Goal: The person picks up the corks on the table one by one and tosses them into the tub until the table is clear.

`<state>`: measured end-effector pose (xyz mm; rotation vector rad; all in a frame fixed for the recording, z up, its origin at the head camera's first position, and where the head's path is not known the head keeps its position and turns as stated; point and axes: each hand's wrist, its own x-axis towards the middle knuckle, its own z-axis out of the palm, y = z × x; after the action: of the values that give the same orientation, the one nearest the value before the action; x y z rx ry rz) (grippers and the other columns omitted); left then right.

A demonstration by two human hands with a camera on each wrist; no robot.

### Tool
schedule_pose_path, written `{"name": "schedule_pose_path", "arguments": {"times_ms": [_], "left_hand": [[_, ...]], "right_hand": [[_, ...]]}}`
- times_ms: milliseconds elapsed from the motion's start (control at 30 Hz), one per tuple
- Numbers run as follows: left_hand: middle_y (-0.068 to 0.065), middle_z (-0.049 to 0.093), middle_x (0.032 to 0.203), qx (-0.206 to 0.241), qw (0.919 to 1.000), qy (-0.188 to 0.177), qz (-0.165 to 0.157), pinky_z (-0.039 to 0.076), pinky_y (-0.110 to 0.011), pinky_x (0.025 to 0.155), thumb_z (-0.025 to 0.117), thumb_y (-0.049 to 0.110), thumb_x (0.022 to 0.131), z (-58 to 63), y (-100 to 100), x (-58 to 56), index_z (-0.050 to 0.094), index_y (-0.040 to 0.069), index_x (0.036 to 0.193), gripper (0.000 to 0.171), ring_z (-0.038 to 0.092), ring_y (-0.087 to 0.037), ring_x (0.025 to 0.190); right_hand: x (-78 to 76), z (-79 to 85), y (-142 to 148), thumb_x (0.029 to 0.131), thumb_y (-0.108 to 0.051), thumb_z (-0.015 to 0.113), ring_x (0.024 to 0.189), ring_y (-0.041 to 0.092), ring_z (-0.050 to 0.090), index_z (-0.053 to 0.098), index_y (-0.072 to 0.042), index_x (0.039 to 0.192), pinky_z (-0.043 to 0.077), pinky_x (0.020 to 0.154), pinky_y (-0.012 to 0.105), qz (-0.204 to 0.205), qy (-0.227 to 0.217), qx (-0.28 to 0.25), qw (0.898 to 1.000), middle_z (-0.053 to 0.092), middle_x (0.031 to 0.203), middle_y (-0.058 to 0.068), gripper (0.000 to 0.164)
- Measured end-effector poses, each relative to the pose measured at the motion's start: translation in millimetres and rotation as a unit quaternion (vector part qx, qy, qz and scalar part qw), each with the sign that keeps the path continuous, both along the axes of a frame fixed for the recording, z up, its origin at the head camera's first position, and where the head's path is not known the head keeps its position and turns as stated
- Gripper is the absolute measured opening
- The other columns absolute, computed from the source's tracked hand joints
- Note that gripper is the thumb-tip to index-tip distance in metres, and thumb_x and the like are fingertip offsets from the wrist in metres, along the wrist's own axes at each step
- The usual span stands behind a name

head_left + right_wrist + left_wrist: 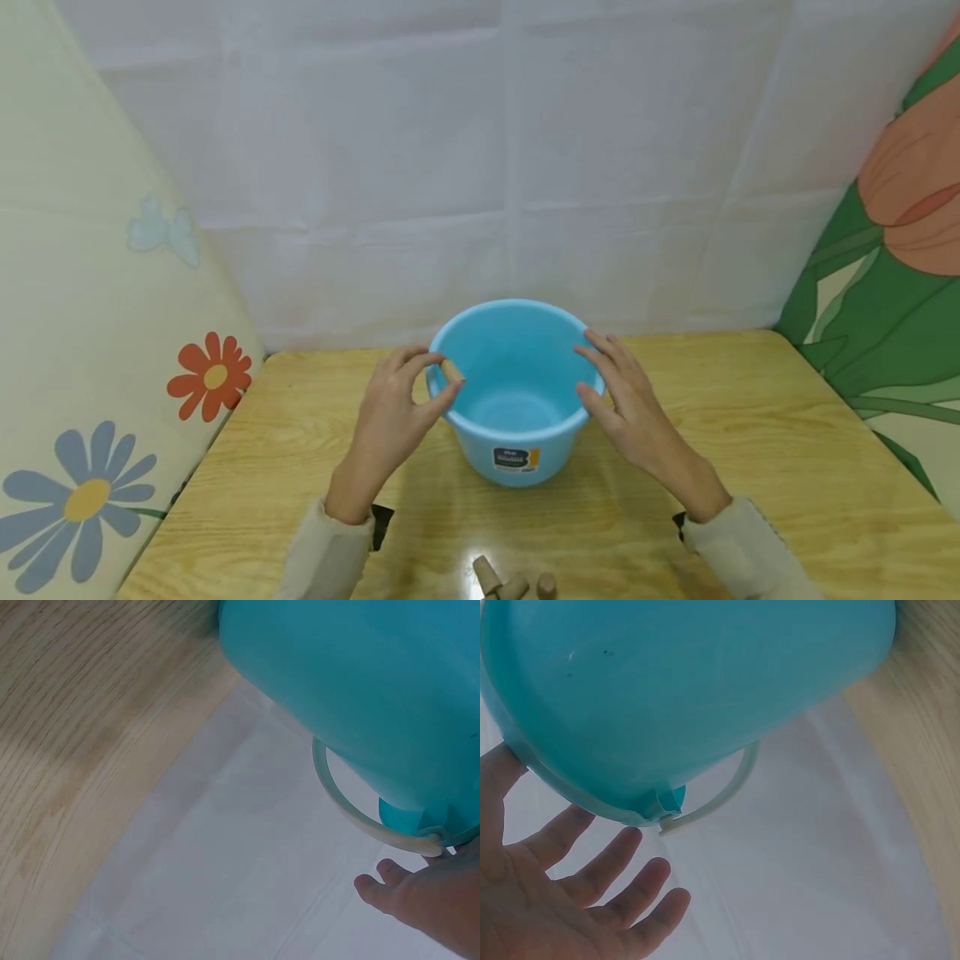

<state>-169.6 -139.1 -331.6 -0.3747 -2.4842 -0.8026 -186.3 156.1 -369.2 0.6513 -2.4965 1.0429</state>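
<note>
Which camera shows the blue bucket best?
Head view: the blue bucket fits in the frame, showing its inside and front label. Both wrist views show its outer side up close, cut off by the frame, with some of its pale handle.

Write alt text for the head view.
A person's left hand pinches a small tan piece at the left rim of a light-blue bucket, with the right hand at its right rim. The bucket stands on a wood-grain table; other tan pieces lie at the bottom edge.
</note>
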Motion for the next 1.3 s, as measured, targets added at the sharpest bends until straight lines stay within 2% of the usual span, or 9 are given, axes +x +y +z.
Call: {"name": "schedule_pose_path", "arguments": {"times_ms": [533,1000,1300], "left_hand": [[-0.012,0.060,0.133,0.025,0.9982,-0.055,-0.003,0.046,-0.057,0.099,0.075,0.030,0.087,-0.1,-1.1,-1.5,0.070,0.007,0.119,0.039,0.052,-0.036,0.125],[-0.010,0.059,0.133,0.053,0.9962,-0.069,-0.004,0.045,-0.054,0.103,0.073,0.031,0.088,-2.0,-1.4,-0.6,0.071,0.008,0.117,0.036,0.053,-0.032,0.126],[-0.010,0.059,0.135,0.061,0.9968,-0.050,-0.012,0.045,-0.055,0.104,0.070,0.030,0.092,-7.1,-3.3,-0.3,0.069,0.008,0.117,0.034,0.053,-0.031,0.128]], "right_hand": [[-1.4,0.6,0.0,0.100,-0.025,0.048,0.149,0.048,0.014,0.047,-0.006,0.145,0.011,0.112,0.075,0.003,0.003,-0.002,1.000,0.031,0.160,0.018,0.049],[-0.1,0.4,-0.6,0.100,-0.026,0.049,0.149,0.048,0.015,0.047,-0.007,0.145,0.011,0.111,0.075,0.005,0.000,-0.007,1.000,0.030,0.160,0.016,0.048],[-1.3,0.7,0.0,0.100,-0.025,0.049,0.148,0.047,0.017,0.047,-0.006,0.145,0.014,0.111,0.074,0.007,0.004,-0.006,1.000,0.030,0.160,0.016,0.048]]}}
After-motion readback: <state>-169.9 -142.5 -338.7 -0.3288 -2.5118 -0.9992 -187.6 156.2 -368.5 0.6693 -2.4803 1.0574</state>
